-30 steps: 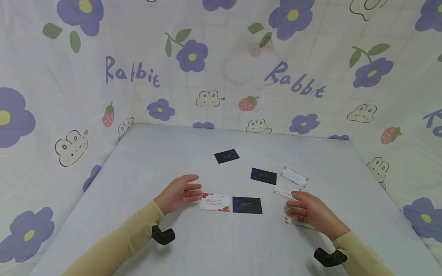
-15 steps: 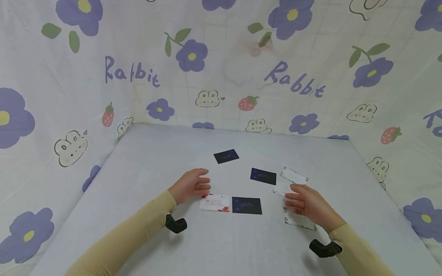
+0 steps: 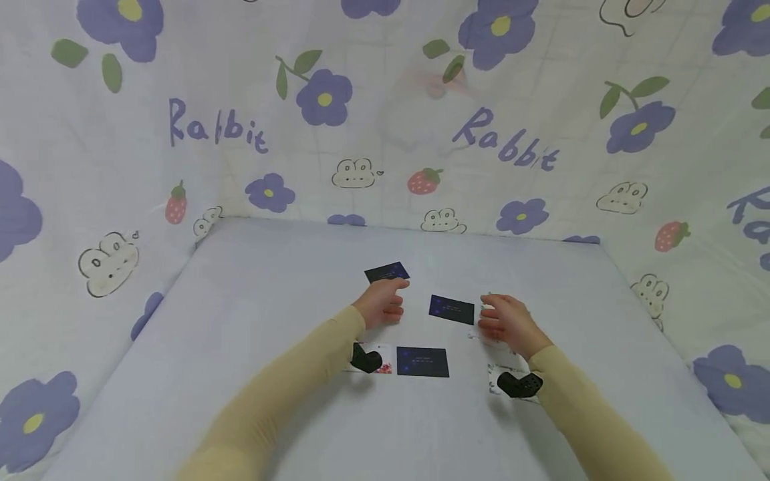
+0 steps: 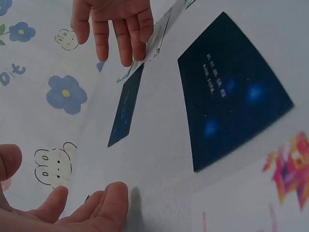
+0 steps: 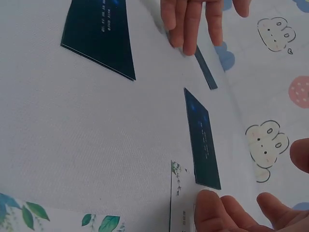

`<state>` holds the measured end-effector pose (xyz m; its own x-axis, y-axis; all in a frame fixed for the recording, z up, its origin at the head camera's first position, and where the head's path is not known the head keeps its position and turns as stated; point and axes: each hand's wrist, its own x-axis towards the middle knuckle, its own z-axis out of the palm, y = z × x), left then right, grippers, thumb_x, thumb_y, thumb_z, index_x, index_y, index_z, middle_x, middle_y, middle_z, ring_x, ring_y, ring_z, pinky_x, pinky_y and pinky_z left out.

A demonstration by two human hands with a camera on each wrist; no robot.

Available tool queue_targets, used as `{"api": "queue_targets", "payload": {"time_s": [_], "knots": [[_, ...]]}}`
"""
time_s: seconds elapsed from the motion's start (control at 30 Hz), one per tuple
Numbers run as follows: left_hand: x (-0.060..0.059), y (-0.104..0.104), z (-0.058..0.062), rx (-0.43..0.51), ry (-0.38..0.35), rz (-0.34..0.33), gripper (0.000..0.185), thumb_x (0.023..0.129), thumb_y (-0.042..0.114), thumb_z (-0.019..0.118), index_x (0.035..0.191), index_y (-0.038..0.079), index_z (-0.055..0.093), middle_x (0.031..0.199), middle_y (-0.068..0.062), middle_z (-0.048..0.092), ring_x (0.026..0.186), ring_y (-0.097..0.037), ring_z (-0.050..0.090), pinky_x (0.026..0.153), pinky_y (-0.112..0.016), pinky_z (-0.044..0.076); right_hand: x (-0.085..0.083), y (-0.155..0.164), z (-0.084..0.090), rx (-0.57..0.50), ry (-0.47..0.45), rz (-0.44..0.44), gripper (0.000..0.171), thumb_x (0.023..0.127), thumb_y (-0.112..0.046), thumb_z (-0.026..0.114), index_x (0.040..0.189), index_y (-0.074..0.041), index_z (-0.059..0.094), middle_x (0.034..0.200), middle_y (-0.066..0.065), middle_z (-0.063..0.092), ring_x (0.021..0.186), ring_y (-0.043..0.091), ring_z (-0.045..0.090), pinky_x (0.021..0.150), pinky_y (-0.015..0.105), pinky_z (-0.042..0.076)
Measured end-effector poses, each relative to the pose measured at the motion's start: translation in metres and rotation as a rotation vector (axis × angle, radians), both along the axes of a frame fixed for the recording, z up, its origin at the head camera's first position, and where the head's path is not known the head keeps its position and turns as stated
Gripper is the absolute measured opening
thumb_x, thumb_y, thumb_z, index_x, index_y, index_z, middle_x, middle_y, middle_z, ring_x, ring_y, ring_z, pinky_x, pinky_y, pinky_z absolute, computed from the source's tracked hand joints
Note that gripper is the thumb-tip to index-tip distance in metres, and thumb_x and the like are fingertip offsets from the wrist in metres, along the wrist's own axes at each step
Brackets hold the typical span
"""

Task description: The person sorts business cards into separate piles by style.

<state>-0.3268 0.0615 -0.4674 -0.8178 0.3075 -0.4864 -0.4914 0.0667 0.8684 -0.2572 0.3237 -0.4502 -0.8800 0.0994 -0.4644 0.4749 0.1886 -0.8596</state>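
Note:
My left hand hovers with fingers loosely extended and nothing held, just in front of the farthest dark business card, whose near edge it partly covers. My right hand, also holding nothing, is over white leaf-patterned business cards, largely hiding them in the head view. Left of its fingertips lies a second dark card with blue spots. Closer to me are a third dark card and a white card with red flowers, partly hidden by the left wrist camera. Another leaf-patterned card sits beneath the right wrist.
All the cards lie flat on a table with a pale cloth. A patterned curtain with purple flowers, rabbits and strawberries encloses the back and sides. Black wrist cameras hang under both forearms.
Both hands have moved forward. The left went from beside the red-flowered card to the farthest dark card; the right went from the near leaf card to the farther ones. The cards stay put.

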Motion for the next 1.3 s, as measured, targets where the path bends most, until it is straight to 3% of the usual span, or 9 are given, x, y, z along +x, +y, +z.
{"api": "queue_targets", "payload": {"time_s": [0.3,0.57,1.3], "knots": [[-0.005,0.026,0.005,0.085,-0.013,-0.021,0.063,0.103,0.036,0.054,0.158,0.012,0.036,0.159,-0.031,0.037,0.142,-0.042,0.048,0.115,-0.048,0.045,-0.01,-0.006,0.002,-0.024,-0.015,-0.044,0.07,0.107,-0.037,0.042,0.163,-0.004,0.013,0.162,0.028,0.031,0.132,0.032,0.053,0.094,0.027,0.055],[-0.006,0.041,0.005,0.082,-0.024,-0.037,0.061,0.103,0.035,0.053,0.158,0.012,0.037,0.16,-0.031,0.035,0.142,-0.042,0.047,0.115,-0.048,0.045,-0.015,-0.01,0.002,-0.028,-0.023,-0.043,0.069,0.108,-0.038,0.042,0.163,-0.006,0.015,0.162,0.027,0.032,0.129,0.032,0.056,0.09,0.027,0.058],[-0.006,0.053,0.001,0.049,-0.028,-0.026,0.059,0.103,0.035,0.053,0.156,0.01,0.041,0.156,-0.027,0.044,0.138,-0.039,0.052,0.113,-0.046,0.047,-0.019,-0.002,-0.005,-0.085,-0.057,-0.127,0.067,0.108,-0.036,0.043,0.163,-0.01,0.017,0.161,0.024,0.034,0.108,0.023,0.061,0.079,0.022,0.058]]}}
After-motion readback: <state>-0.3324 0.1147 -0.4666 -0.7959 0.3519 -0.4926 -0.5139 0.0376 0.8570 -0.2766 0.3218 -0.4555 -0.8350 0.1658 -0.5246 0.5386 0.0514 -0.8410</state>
